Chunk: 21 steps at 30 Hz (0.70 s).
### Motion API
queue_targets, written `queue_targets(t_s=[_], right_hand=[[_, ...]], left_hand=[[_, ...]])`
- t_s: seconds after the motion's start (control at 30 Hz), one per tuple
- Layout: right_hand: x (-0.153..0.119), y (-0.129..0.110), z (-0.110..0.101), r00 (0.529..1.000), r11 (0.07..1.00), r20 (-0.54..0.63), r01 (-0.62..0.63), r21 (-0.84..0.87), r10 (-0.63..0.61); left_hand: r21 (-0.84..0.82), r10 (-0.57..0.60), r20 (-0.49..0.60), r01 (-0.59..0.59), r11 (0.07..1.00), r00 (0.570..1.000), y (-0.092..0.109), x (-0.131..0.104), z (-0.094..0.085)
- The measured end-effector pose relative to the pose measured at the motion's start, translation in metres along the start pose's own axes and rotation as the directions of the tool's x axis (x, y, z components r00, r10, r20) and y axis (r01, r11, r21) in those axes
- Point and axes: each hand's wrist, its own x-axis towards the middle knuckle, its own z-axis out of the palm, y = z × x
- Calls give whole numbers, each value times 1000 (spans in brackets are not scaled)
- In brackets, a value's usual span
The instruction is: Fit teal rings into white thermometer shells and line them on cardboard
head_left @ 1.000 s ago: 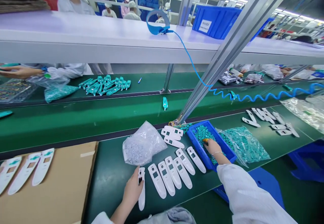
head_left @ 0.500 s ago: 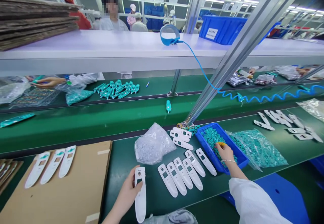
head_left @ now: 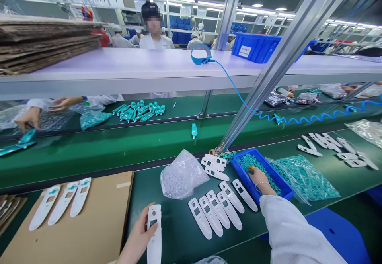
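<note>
My left hand (head_left: 137,238) grips a long white plastic shell (head_left: 154,236) near the table's front edge, its window facing up. My right hand (head_left: 259,178) reaches into a small blue tray (head_left: 285,190) full of small teal parts (head_left: 249,161), fingertips down among them; whether it pinches one is hidden. Between my hands lie several more white shells (head_left: 217,208) in a slanted row on the green mat, and three others (head_left: 213,165) are stacked behind them.
A clear bag of small white parts (head_left: 180,175) and a bag of teal parts (head_left: 304,178) flank the tray. Cardboard (head_left: 77,232) at left carries three white shells (head_left: 61,202). A slanted metal post (head_left: 268,73) rises behind. Another person's hands (head_left: 28,116) work across the green conveyor (head_left: 119,144).
My left hand has drawn the white shell toward me and turned it lengthwise. My right hand stays in the blue tray. The person opposite has moved both hands.
</note>
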Motion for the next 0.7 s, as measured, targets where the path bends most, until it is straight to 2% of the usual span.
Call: queue_targets(t_s=[0.1, 0.2, 0.3, 0.4, 0.5, 0.57, 0.63, 0.7], right_hand=[[7, -6, 3, 996, 999, 84, 23, -31, -20], [10, -11, -1, 992, 998, 119, 42, -36, -37], [7, -16, -12, 995, 999, 91, 49, -9, -48], [-10, -28, -29, 997, 995, -9, 80, 60, -79], [-55, -59, -40, 977, 963, -85, 207, 173, -195], [-100, -92, -41, 940, 894, -55, 338, 295, -337], [-149, -133, -38, 842, 709, -14, 464, 530, -540], [-192, -174, -35, 744, 549, -48, 533, 644, -666]], left_hand=[[-36, -24, -11, 23, 999, 1000, -6, 0, 11], [-36, -16, -14, 16, 999, 1000, -9, 0, 24], [-28, -10, -3, 10, 1000, 1000, -6, 0, 36], [-27, 15, 23, -14, 1000, 1000, -1, 0, 45], [-12, 108, -21, -108, 994, 994, 5, 1, 57], [16, 180, -72, -179, 984, 981, 11, 3, 65], [73, 230, -105, -223, 972, 968, 19, 4, 71], [145, 269, -120, -251, 957, 956, 28, 5, 75]])
